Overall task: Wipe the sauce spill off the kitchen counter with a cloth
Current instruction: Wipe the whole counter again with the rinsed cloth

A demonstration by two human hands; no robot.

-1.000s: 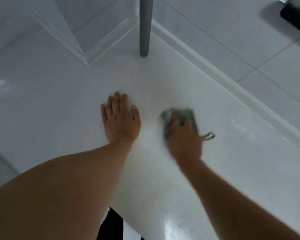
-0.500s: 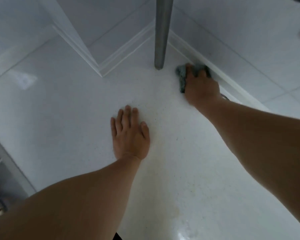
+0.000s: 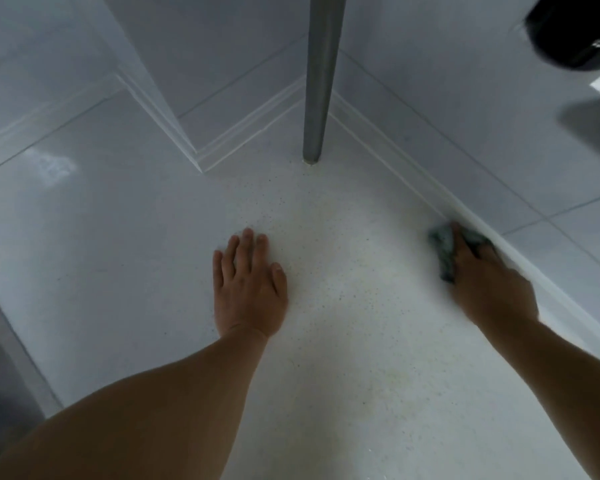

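White speckled bench (image 3: pixel 326 341) meets tiled walls in a corner, where a grey pole (image 3: pixel 317 98) stands. Left hand (image 3: pixel 248 289) lies flat on it, fingers straight and together. Right hand (image 3: pixel 489 282) presses a crumpled grey cloth (image 3: pixel 442 249) against the bench beside the right wall's edge.

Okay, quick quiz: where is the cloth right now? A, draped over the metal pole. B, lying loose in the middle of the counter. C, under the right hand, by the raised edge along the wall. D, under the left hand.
C: the right hand presses the grey cloth against the counter beside the raised edge.
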